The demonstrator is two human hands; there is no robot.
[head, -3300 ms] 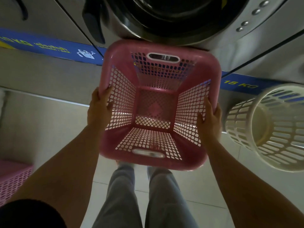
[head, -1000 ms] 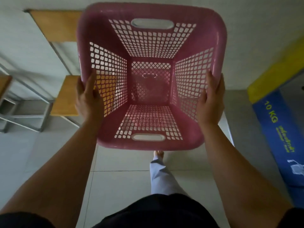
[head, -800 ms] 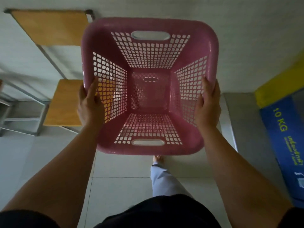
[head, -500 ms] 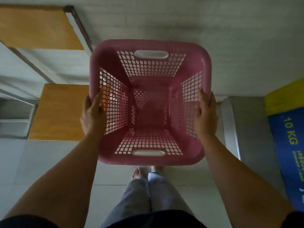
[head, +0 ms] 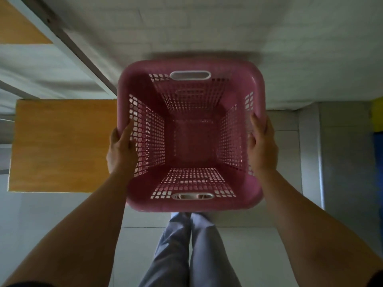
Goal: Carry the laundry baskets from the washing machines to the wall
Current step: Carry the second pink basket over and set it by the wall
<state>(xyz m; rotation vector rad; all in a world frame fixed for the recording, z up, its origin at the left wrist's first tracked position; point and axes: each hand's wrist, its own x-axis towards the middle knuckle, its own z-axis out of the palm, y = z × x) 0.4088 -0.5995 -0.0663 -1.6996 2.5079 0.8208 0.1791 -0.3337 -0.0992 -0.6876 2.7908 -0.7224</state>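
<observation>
- The pink basket (head: 190, 195) now sits lower and nearer the wall (head: 207, 27) than a moment ago.
- Left hand (head: 121, 151) and right hand (head: 262, 147) each grip a mesh side; it is empty.

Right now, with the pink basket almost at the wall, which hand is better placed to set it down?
Neither: left hand and right hand grip opposite sides of the pink basket level, so both should lower it together.

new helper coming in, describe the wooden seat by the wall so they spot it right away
Start at the pale wall ahead. Left of the pink basket gripped by both hands, the wooden seat is a flat orange-brown square, the only wood-toned surface among grey tiles.
</observation>
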